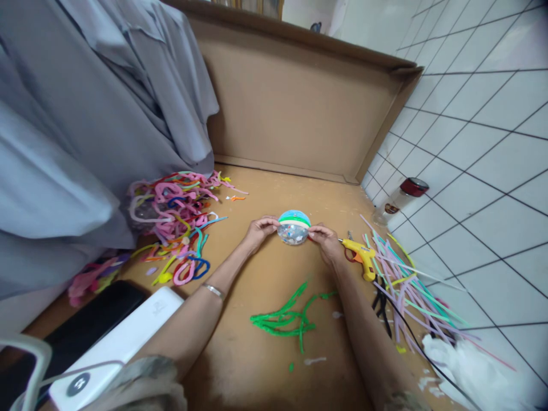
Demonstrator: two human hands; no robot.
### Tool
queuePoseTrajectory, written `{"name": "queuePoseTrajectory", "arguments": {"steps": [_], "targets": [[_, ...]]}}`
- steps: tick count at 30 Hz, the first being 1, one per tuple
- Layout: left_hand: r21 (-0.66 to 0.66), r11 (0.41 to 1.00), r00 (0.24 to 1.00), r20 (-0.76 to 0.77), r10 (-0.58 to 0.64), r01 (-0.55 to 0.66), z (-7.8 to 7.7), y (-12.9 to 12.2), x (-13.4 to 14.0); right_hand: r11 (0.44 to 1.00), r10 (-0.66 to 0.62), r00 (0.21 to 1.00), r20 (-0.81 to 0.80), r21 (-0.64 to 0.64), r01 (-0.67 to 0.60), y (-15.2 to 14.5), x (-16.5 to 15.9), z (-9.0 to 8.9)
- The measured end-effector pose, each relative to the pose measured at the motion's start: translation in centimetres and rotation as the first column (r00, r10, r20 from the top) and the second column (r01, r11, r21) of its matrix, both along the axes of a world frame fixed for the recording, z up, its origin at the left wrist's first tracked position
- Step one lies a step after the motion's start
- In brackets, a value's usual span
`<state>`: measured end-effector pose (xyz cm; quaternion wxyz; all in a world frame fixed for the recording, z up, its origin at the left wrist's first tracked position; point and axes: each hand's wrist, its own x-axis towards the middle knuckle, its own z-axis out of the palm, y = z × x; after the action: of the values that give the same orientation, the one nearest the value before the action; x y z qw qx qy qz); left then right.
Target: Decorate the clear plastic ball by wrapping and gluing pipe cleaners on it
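Note:
Between my two hands is a round, clear piece (293, 233) with small coloured specks in its lower half. Bands of blue, green and white cover its upper half; whether it is a disc or a ball I cannot tell. My left hand (262, 232) pinches its left edge, and my right hand (326, 240) pinches the right edge. Several green pipe cleaners (282, 325) lie on the table nearer to me. Just right of my right hand rests a yellow hot glue gun (362, 255), its nozzle towards my wrist.
A tangle of coloured pipe cleaners (180, 211) lies left, straight ones (402, 285) right. A white power bank (120, 342) and a black device (98, 314) sit front left. Cardboard (299, 103) stands behind; a red-lidded jar (400, 200) is by the tiled wall.

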<state>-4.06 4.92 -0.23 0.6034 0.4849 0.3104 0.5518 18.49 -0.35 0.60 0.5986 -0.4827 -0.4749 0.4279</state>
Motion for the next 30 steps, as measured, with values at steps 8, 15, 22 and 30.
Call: {"name": "queuePoseTrajectory", "arguments": {"steps": [8,15,22,30], "targets": [[-0.011,1.0,1.0,0.0,0.008,-0.008,0.2,-0.1,0.1,1.0,-0.008,1.0,-0.008,-0.019,0.008,0.1,0.1,-0.2],[-0.004,1.0,1.0,-0.001,0.004,-0.004,0.2,-0.1,0.1,0.999,-0.006,1.0,-0.022,-0.033,0.006,0.2,0.2,-0.4],[0.005,1.0,1.0,-0.013,0.009,-0.009,0.7,-0.6,0.2,1.0,-0.014,1.0,-0.001,-0.022,0.014,0.0,0.0,0.1],[0.076,0.997,0.995,-0.101,0.0,0.007,0.9,-0.5,0.1,1.0,-0.011,0.999,0.044,0.007,0.011,-0.3,-0.7,0.9]]}}
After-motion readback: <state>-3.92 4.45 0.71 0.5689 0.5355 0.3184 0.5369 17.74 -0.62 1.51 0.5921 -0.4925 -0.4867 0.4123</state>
